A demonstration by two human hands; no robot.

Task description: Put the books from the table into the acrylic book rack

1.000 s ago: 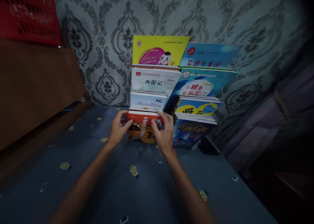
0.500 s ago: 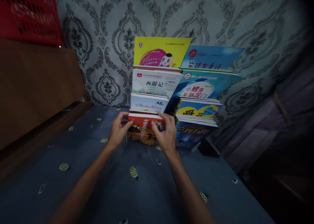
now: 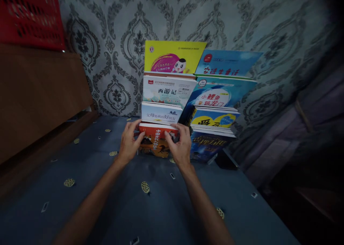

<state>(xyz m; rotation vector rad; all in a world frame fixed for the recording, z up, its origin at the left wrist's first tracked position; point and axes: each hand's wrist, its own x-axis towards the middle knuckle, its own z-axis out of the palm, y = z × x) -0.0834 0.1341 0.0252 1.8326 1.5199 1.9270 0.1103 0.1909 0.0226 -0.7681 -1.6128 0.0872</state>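
An orange-red book [image 3: 156, 141] stands at the front of the left row of books. My left hand [image 3: 129, 142] grips its left edge, thumb on the cover and fingers behind. At its upper right, my right hand [image 3: 180, 144] holds the book the same way. Close behind it are a pale blue book [image 3: 161, 112], a white book [image 3: 163, 91] and a tall yellow book [image 3: 172, 57]. In the right row, a dark blue book [image 3: 211, 144] is in front of a yellow-and-blue book [image 3: 212, 119], a teal book [image 3: 215, 94] and a blue book [image 3: 228, 62].
Both rows stand before a patterned wall [image 3: 113, 51]. A wooden cabinet [image 3: 40, 98] is at left, with a red plastic basket [image 3: 32, 23] on it. Beside the right row lies a black object [image 3: 227, 161]. A grey-purple curtain [image 3: 285, 130] hangs at right. Dark blue patterned cloth [image 3: 107, 202] covers the surface.
The view has shifted slightly, so everything appears a little further left. Both hands keep their places on the orange-red book.
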